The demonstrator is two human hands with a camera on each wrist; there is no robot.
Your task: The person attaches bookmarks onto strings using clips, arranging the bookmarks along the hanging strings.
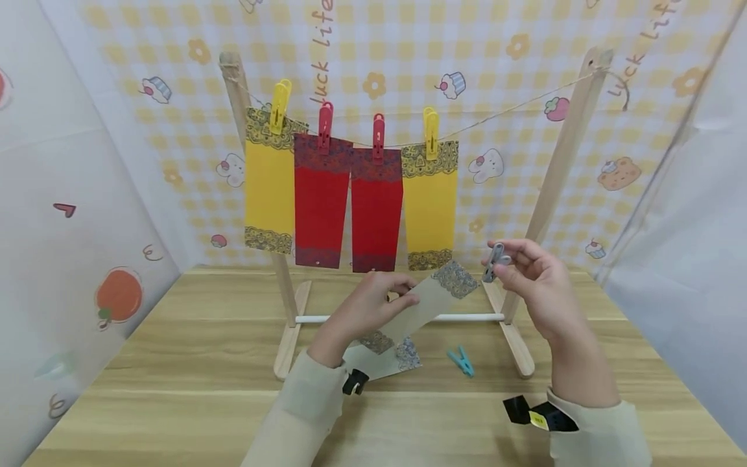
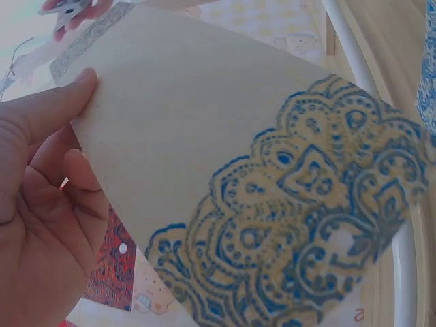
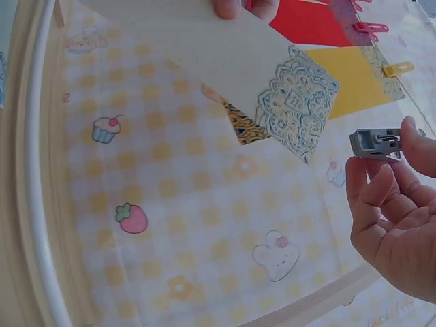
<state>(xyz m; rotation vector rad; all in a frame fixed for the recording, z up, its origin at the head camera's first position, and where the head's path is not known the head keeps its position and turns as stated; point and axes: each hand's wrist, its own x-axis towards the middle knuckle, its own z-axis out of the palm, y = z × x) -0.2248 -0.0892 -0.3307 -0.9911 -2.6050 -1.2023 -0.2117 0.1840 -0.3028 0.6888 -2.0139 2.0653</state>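
Observation:
My left hand (image 1: 379,301) pinches a cream paper card (image 1: 428,305) with lace-patterned ends, held tilted in front of the line. In the left wrist view the blue lace print of this card (image 2: 293,204) fills the right side, and my thumb lies on the card's edge. A grey clothespin (image 1: 494,263) is between the thumb and fingers of my right hand (image 1: 539,285), just right of the card's upper end and apart from it. The right wrist view shows the grey clothespin (image 3: 377,142) gripped by its handle end. Another cream card (image 1: 388,366) lies on the table below the left hand.
Red and yellow cards (image 1: 376,207) hang from a string (image 1: 496,119), each under a red or yellow clothespin (image 1: 431,133). Wooden posts (image 1: 563,155) hold the string, with a white bar (image 1: 473,317) low between them. A blue clothespin (image 1: 462,361) lies on the table (image 1: 175,402).

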